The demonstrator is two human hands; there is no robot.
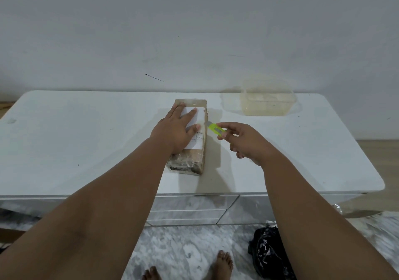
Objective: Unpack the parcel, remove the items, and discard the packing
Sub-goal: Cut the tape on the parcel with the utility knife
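A brown taped cardboard parcel (194, 158) with a white label lies lengthwise in the middle of the white table (86, 139). My left hand (174, 128) presses flat on the parcel's top, fingers spread over the label. My right hand (244, 141) pinches a yellow-green utility knife (216, 128) between thumb and fingers. The knife's blade end touches the parcel's right upper edge.
A clear plastic container (267, 100) stands at the back right of the table, near the wall. A black plastic bag (267, 251) lies on the marble floor at lower right, beside my bare feet (224, 262). The table has mirrored drawer fronts below.
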